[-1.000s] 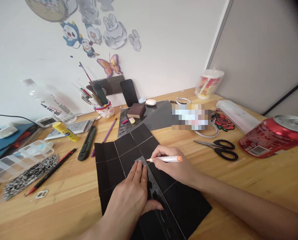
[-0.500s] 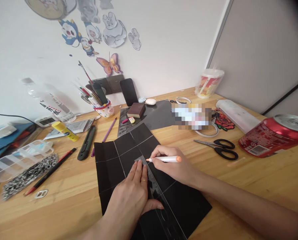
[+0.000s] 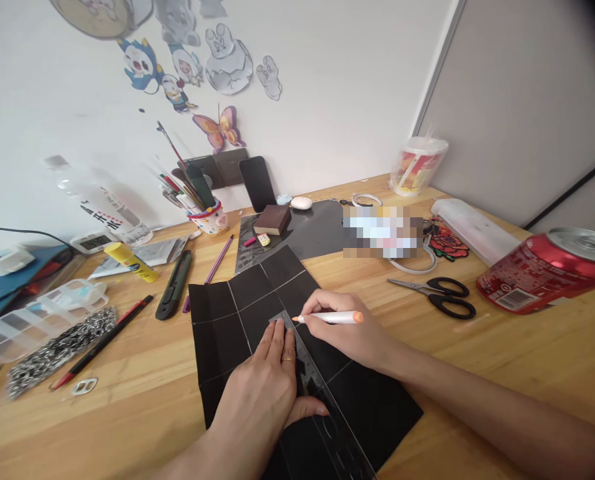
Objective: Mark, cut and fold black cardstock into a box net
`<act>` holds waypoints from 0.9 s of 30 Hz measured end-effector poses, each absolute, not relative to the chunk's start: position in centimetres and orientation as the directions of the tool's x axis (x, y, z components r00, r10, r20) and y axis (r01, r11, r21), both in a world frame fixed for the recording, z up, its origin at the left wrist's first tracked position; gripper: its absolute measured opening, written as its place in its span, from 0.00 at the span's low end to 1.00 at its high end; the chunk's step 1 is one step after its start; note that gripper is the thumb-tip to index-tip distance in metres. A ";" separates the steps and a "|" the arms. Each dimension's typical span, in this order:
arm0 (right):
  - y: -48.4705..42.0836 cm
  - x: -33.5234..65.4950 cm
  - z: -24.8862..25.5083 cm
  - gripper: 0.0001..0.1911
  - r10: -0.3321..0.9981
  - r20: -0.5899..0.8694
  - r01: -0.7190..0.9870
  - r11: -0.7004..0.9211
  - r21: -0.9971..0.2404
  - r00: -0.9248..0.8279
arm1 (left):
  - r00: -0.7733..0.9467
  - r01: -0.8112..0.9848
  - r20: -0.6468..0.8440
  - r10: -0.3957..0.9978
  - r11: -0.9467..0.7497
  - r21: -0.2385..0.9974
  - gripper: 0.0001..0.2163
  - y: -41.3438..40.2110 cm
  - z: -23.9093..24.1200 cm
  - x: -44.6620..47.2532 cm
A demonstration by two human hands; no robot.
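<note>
A black sheet of paper (image 3: 227, 327) with pale grid lines lies on the wooden desk (image 3: 477, 373). A dark see-through ruler (image 3: 322, 407) runs across it toward me. My left hand (image 3: 264, 393) lies flat on the ruler, fingers stretched out and pressing it down. My right hand (image 3: 347, 333) is closed on a white pen with an orange end (image 3: 330, 318). Its tip touches the paper at the ruler's far end.
Black scissors (image 3: 437, 297) and a tipped red can (image 3: 542, 270) lie to the right. A green utility knife (image 3: 174, 285), glue stick (image 3: 127, 262), red pencil (image 3: 97, 347), pile of can tabs (image 3: 57, 353) and plastic organiser box (image 3: 32, 317) sit to the left. Behind are a brush cup (image 3: 207, 217), phone (image 3: 257, 183) and noodle cup (image 3: 417, 167).
</note>
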State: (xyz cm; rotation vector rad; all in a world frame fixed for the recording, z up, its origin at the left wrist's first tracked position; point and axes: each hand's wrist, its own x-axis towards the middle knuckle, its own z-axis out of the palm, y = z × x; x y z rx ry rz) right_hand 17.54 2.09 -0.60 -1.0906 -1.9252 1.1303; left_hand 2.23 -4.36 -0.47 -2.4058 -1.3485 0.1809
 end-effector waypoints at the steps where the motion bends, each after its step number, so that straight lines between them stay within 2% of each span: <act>1: 2.1 17.5 -0.6 0.05 0.888 0.116 0.331 0.284 -0.900 -0.445 | 0.531 0.797 0.071 0.844 -0.469 -0.380 0.38 -4.4 -0.5 2.2; 10: 2.1 17.5 -0.6 0.05 0.893 0.115 0.332 0.278 -0.901 -0.435 | 0.533 0.802 0.097 0.841 -0.466 -0.373 0.39 -4.4 -0.6 2.3; 16: 2.2 17.5 -0.5 0.05 0.898 0.116 0.332 0.274 -0.902 -0.425 | 0.514 0.803 0.047 0.856 -0.462 -0.377 0.38 -4.4 -0.6 2.4; 27: 2.3 17.4 -0.8 0.06 0.900 0.149 0.320 0.295 -0.900 -0.410 | 0.499 0.830 0.050 0.865 -0.461 -0.313 0.39 -4.5 -0.8 2.3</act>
